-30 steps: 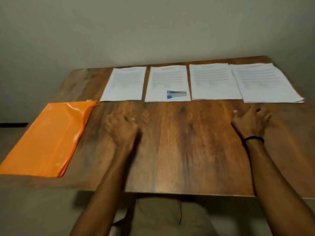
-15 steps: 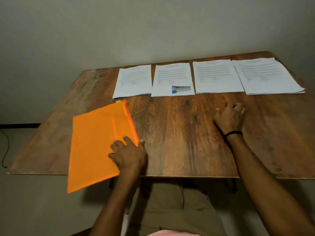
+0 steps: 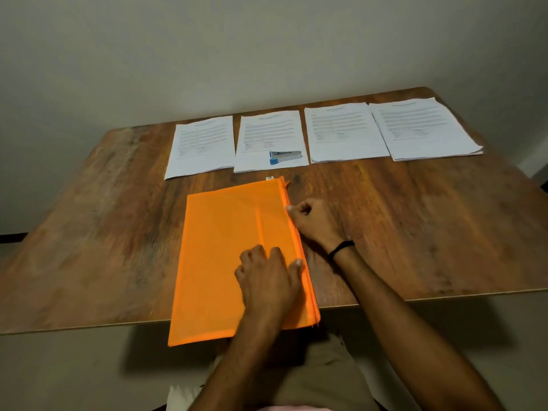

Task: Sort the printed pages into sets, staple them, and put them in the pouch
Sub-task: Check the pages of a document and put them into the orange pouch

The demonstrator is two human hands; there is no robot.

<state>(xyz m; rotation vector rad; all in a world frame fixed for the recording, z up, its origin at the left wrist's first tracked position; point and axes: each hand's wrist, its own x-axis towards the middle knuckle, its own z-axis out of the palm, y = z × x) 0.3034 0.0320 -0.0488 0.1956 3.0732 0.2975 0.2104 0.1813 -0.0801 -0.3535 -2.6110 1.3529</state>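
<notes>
Pouch (image 3: 225,247) lies lengthways mid-table, near end overhanging the table (image 3: 415,232) edge toward the lap. Left hand (image 3: 268,280) rests on its near right part, fingers bent slightly and pressing down, thumb at the zip edge (image 3: 296,238). Right hand (image 3: 314,222) sits further up that edge, fingers curled and pinched against it. Can't tell whether a pull tab is between them. Black wristband (image 3: 341,249) on that wrist.

Step in hand, by my reading: opening the pouch. To do it well, keep the left palm anchoring the fabric close to the zip and draw along the edge in line with it, not upward, so the thin material doesn't bunch.

Beyond: stapler (image 3: 285,157) on the second of four stacks of pages (image 3: 344,132), in a row along the far edge, well apart from both hands. Nothing visibly stapled yet.
</notes>
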